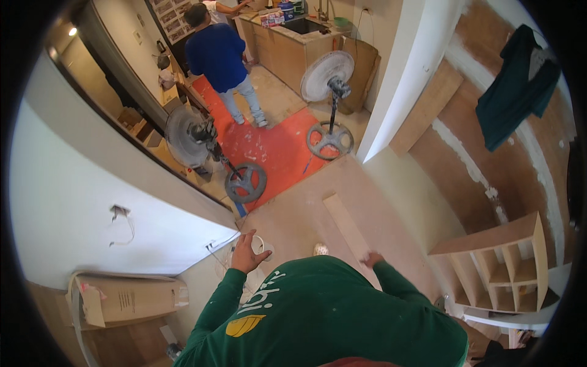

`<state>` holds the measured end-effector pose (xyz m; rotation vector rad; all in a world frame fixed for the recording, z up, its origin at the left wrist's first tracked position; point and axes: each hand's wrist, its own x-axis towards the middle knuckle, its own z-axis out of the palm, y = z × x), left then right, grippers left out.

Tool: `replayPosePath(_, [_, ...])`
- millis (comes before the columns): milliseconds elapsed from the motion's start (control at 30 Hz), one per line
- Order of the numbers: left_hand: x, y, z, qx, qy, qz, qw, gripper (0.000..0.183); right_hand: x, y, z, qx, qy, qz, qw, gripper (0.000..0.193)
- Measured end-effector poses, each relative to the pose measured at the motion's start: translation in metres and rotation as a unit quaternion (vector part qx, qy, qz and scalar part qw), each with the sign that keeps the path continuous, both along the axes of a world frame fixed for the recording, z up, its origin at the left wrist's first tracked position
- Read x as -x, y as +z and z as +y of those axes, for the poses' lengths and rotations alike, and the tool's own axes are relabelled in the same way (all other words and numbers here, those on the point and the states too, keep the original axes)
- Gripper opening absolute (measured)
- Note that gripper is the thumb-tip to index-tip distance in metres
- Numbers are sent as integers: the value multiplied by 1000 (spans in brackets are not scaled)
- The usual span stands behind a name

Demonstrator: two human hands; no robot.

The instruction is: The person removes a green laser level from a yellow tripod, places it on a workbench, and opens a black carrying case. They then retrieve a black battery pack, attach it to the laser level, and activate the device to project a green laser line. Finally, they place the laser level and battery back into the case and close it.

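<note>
My left hand (246, 252) is held out in front of my body at the left, its fingers and thumb spread apart. Just past it, a round white container (258, 244) shows between thumb and fingers; whether they touch is unclear. On the other side, my right hand (371, 259) is low beside my body, close to the near end of a long pale plank (346, 225) lying on the floor. Its fingers are small and blurred, so I cannot make out a grip. Both arms are in green sleeves.
Two dusty stand fans (330, 76) (191, 136) stand ahead around a red floor sheet (269, 147). A person in blue (217, 58) stands there near a kitchen counter (275, 46). A wooden cubby shelf (498, 266) is at right, a cardboard box (131, 300) at left.
</note>
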<state>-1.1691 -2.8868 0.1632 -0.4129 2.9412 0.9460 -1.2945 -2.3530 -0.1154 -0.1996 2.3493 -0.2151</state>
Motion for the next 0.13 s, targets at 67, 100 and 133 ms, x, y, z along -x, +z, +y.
replayPosePath(67, [52,18,-9,1,23,20,1000,96,133,63,-85,106,41,71,991,79])
replayPosePath(100, [71,25,-15,-1,40,28,999,96,191,120,-136,124,86,73,986,74])
replayPosePath(133, [94,33,-21,-8,41,61,997,93,237,158,-173,186,70,79,977,76])
